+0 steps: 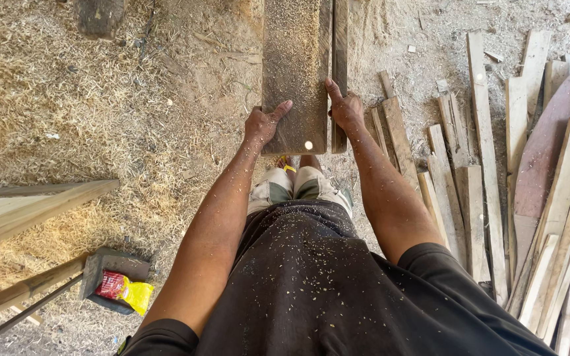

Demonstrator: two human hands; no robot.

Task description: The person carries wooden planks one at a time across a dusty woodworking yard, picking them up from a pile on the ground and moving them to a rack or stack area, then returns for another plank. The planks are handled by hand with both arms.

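A long dark wooden plank (295, 72), dusted with sawdust and split lengthwise by a cut near its right side, runs away from me at the top centre. My left hand (263, 124) grips the plank's near left corner, thumb on top. My right hand (346, 109) holds the narrow right strip (340, 39) at the near end, with a finger laid along the cut. My shirt and arms are speckled with sawdust.
Several pale offcut boards (496, 171) lie piled on the ground to the right. Sawdust and shavings (67, 112) cover the ground at left. A light wooden beam (28, 207) juts in from the left, with a red and yellow packet (125, 291) on a block below it.
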